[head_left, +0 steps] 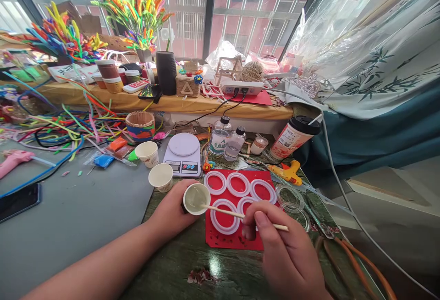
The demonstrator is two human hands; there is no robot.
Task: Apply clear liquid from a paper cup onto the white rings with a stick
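My left hand (172, 206) is wrapped round a paper cup (197, 198) that holds a clear, pale liquid. Between the thumb and fingers of my right hand (280, 240) is a thin wooden stick (223, 211), its far tip at the inside of the cup's right rim. Under and beyond my right hand lies a red sheet (213, 240) with several white ring molds (238, 184) on it. Two other paper cups, one nearer (161, 177) and one farther (147, 153), stand left of a white digital scale (184, 153).
Behind the molds stand two clear bottles (220, 139) and a lidded drink cup (292, 137). A yellow glue gun (287, 172), clear rings (290, 198) and orange-handled pliers (354, 258) lie at the right. Coloured pipe cleaners (68, 125) and a phone (19, 201) are at the left.
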